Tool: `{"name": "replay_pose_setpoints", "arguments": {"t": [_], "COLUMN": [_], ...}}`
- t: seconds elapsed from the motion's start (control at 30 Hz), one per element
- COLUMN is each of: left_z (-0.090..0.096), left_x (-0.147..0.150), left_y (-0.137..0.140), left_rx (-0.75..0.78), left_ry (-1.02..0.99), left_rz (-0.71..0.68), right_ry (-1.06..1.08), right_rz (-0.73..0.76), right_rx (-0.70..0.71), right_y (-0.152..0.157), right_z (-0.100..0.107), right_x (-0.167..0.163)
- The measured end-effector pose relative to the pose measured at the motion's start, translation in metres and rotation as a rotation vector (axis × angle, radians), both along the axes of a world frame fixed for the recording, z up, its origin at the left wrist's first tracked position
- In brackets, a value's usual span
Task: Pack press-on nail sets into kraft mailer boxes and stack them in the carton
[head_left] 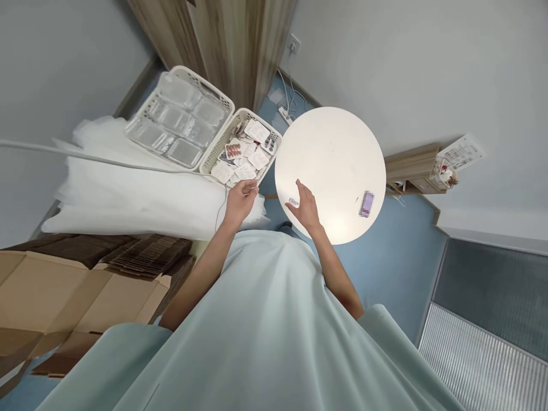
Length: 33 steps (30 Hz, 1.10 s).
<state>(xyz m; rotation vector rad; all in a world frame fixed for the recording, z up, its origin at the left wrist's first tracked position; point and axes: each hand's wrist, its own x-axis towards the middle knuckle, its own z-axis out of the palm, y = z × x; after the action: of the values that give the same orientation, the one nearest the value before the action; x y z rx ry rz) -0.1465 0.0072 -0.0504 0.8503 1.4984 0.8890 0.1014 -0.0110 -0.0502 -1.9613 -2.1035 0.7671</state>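
My right hand [305, 206] is over the near left side of the round white table [334, 148], with thumb and fingers spread apart. Between them, on the tabletop, lies a small blister pack [293, 201]; the hand does not grip it. My left hand [240, 201] hovers at the near edge of a white basket [205, 165] full of blister packs. Its fingers are loosely bent, with a gap to the thumb and nothing visible in them. In that basket, a blister pack with orange-brown pills [233, 150] lies among several white-backed packs [257, 131].
A larger basket [182, 69] of clear plastic boxes [175, 120] stands beside the first. White plastic sheeting [141, 200] and cardboard boxes [85, 291] are at the left. A blurred purple item [366, 204] lies on the table's right. A power strip [284, 114] sits behind the table.
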Motion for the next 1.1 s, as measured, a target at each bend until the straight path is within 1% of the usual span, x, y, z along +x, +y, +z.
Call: {"name": "replay_pose_setpoints", "arguments": {"t": [0.13, 0.33, 0.43, 0.5, 0.63, 0.7, 0.77, 0.87, 0.97, 1.1], "left_z": [-0.004, -0.023, -0.029, -0.029, -0.021, -0.016, -0.012, -0.011, -0.016, -0.027], "left_x": [-0.013, -0.035, -0.051, -0.063, -0.086, -0.096, -0.105, -0.116, -0.124, -0.130], "left_y": [0.015, 0.047, 0.073, 0.094, 0.139, 0.159, 0.174, 0.187, 0.190, 0.190], "left_rx": [0.071, 0.179, 0.246, 0.285, 0.308, 0.309, 0.285, 0.210, 0.124, 0.036], "left_ry": [0.031, 0.143, 0.220, 0.249, 0.258, 0.264, 0.281, 0.307, 0.371, 0.547], "left_rz": [0.053, 0.157, 0.216, 0.267, 0.366, 0.393, 0.396, 0.365, 0.296, 0.161], "right_ry": [-0.009, 0.000, 0.012, 0.012, 0.004, 0.000, -0.006, -0.026, -0.042, -0.043], "right_rz": [0.054, 0.136, 0.162, 0.170, 0.175, 0.178, 0.175, 0.159, 0.141, 0.126], "right_rx": [0.068, 0.121, 0.148, 0.149, 0.128, 0.131, 0.141, 0.148, 0.143, 0.146], "right_y": [0.014, 0.035, 0.042, 0.045, 0.049, 0.051, 0.052, 0.053, 0.051, 0.049], "right_z": [0.013, 0.036, 0.045, 0.050, 0.057, 0.060, 0.064, 0.071, 0.075, 0.077], "right_x": [-0.016, -0.039, -0.049, -0.054, -0.062, -0.064, -0.066, -0.067, -0.068, -0.068]}}
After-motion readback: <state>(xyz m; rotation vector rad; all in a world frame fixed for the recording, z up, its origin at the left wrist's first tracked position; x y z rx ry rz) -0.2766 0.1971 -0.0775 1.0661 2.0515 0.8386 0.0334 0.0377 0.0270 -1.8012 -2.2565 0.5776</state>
